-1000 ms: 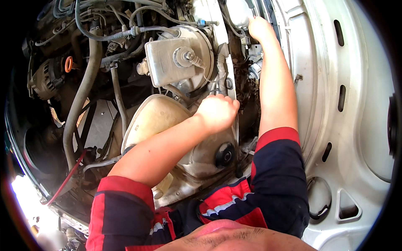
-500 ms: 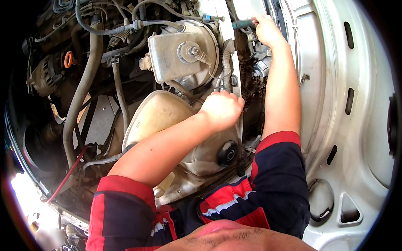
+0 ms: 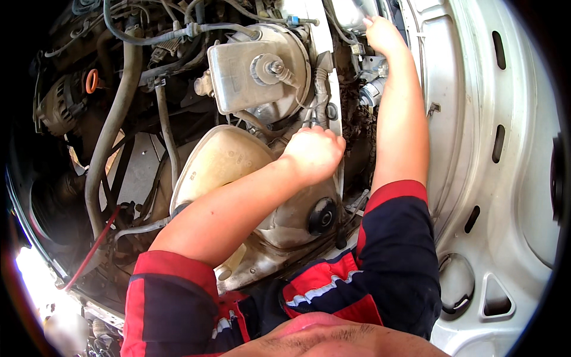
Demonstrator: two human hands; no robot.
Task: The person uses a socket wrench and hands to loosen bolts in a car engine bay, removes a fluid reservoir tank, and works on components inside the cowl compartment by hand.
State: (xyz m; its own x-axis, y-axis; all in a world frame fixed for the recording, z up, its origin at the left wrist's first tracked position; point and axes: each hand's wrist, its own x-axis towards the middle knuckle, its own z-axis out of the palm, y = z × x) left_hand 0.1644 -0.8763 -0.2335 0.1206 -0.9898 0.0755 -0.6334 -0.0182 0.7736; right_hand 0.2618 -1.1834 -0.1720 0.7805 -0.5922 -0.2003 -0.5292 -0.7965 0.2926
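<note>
Fingers (image 3: 322,133) of your left hand (image 3: 312,156) curl by the white panel's edge (image 3: 334,83). Your right hand's (image 3: 383,35) opening, both holds: unclear.

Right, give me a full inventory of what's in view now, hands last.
Squarish reservoir: 1, cloudy grey-white, upper centre
Rounded tank: 1, yellowed beige, centre
Round cap: 1, black, lower centre
Thick hose: 1, dull grey, left
Smaller hoses: too tangled to count, mostly grey, upper left
Ring: 1, orange, left
Finned housing: 1, grey, far left
Thin rod: 1, red, lower left
Small connector: 1, blue, top centre
Cylindrical part: 1, silver, left of right forearm
Large panel: 1, silver-white, right
Sleeves: 2, dark blue and red, bottom
Left hand: 1, bare, centre, curled
Right hand: 1, bare, top; grip hidden
</note>
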